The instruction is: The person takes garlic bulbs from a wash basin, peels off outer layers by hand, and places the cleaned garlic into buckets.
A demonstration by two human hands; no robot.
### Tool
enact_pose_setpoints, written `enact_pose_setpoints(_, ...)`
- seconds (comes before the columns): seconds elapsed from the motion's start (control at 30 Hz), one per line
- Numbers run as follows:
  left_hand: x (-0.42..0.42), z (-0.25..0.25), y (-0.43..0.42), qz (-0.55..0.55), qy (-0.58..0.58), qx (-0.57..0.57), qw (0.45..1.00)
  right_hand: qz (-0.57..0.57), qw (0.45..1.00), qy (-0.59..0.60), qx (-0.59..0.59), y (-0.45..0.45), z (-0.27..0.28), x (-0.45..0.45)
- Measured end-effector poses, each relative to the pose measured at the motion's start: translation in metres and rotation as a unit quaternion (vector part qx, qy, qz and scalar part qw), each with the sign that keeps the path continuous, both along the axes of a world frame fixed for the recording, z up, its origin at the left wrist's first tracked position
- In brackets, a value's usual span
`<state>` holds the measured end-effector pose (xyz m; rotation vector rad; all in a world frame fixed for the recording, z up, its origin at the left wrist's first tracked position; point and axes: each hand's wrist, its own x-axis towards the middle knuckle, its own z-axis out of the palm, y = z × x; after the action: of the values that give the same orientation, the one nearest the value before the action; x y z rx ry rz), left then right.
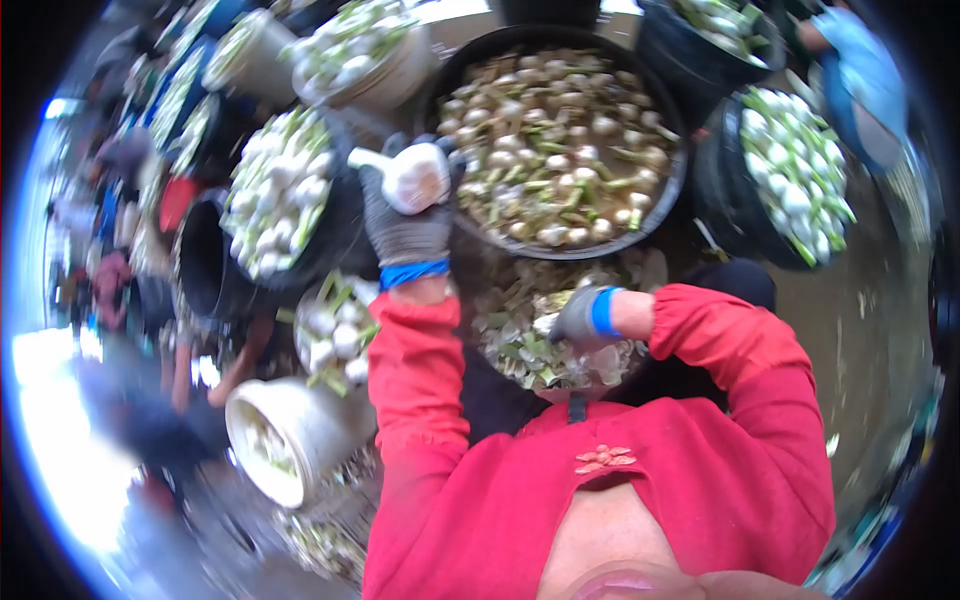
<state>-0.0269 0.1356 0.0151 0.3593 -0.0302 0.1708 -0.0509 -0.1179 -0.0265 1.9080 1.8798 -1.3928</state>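
Note:
My left hand (408,228), in a grey glove with a blue band at the wrist, is raised at the left edge of the big round tub. Its fingers are curled round a white garlic bulb (416,180) whose short stem points left. Lower and to the right, my right hand (583,318), gloved the same way, is closed over a heap of garlic skins and cut leaves (525,345) by my lap. Whatever its fingers hold is too blurred to make out.
In front stands a black tub (655,215) of garlic bulbs in brownish water. Buckets of trimmed garlic flank it, including a black bucket (720,200) at right and a white bucket (262,480) tipped at left. A person in light blue (868,80) is at upper right.

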Motion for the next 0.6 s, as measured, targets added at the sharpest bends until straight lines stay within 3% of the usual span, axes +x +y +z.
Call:
enact_pose_setpoints(0.03,-0.013,0.024,-0.008,0.069,0.097,-0.017,0.993,-0.062,0.998,-0.027,-0.015,0.002,0.007,0.005)
enact_pose_setpoints(0.07,-0.020,0.031,-0.004,0.116,0.109,0.036,0.987,-0.068,0.996,-0.048,0.017,0.004,0.013,0.009)
enact_pose_setpoints(0.2,-0.075,0.046,0.028,0.157,0.124,0.041,0.979,-0.061,0.994,-0.045,0.079,0.007,-0.006,0.017)
enact_pose_setpoints(0.23,-0.096,0.050,0.029,0.245,0.170,0.062,0.952,-0.047,0.994,-0.049,0.086,0.007,-0.010,0.016)
enact_pose_setpoints(0.3,-0.141,0.021,0.061,0.387,0.247,0.321,0.828,-0.017,0.995,-0.050,0.080,0.011,-0.009,0.013)
enact_pose_setpoints(0.33,-0.165,0.007,0.079,0.430,0.313,0.416,0.737,-0.013,0.996,-0.051,0.070,0.013,-0.004,0.010)
enact_pose_setpoints(0.4,-0.222,0.000,0.119,0.431,0.486,0.521,0.553,-0.014,0.998,-0.052,0.037,0.017,-0.004,0.006)
enact_pose_setpoints(0.47,-0.264,-0.015,0.161,0.474,0.540,0.499,0.485,-0.003,0.998,-0.062,0.021,0.019,-0.008,0.003)
enact_pose_setpoints(0.5,-0.277,-0.025,0.181,0.526,0.516,0.433,0.519,0.003,0.998,-0.068,0.012,0.020,-0.009,0.002)
enact_pose_setpoints(0.6,-0.289,-0.028,0.204,0.487,0.448,0.697,0.277,0.007,0.997,-0.073,-0.008,0.024,-0.017,0.001)
